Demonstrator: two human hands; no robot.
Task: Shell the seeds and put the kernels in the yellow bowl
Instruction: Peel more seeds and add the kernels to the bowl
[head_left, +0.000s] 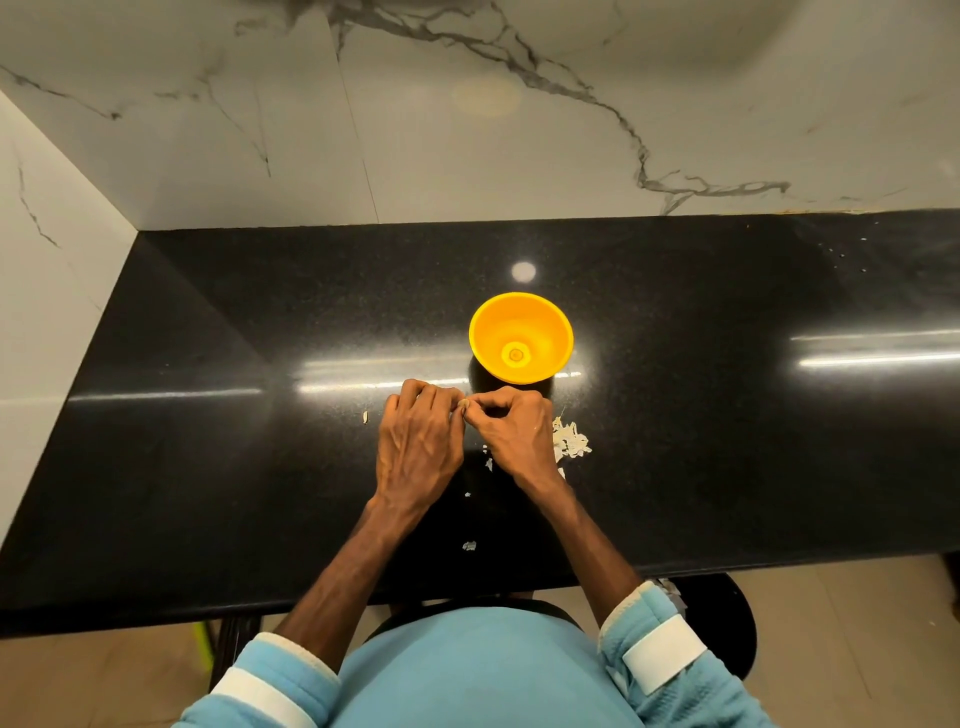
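The yellow bowl (521, 335) stands on the black counter (208, 415), just beyond my hands. My left hand (420, 447) and my right hand (511, 431) meet fingertip to fingertip in front of it. Both pinch one small pale seed (462, 405) between thumbs and fingers. A heap of pale seeds and shell scraps (570, 441) lies on the counter just right of my right hand, partly hidden by it. The bowl's inside shows only its moulded base; I see no kernels in it.
Loose shell bits lie on the counter: one left of my left hand (365, 417), some between my wrists (488, 463), one nearer the front edge (469, 545). A marble wall (467, 130) backs the counter and a white wall closes its left side. A black stool (722, 618) stands below right.
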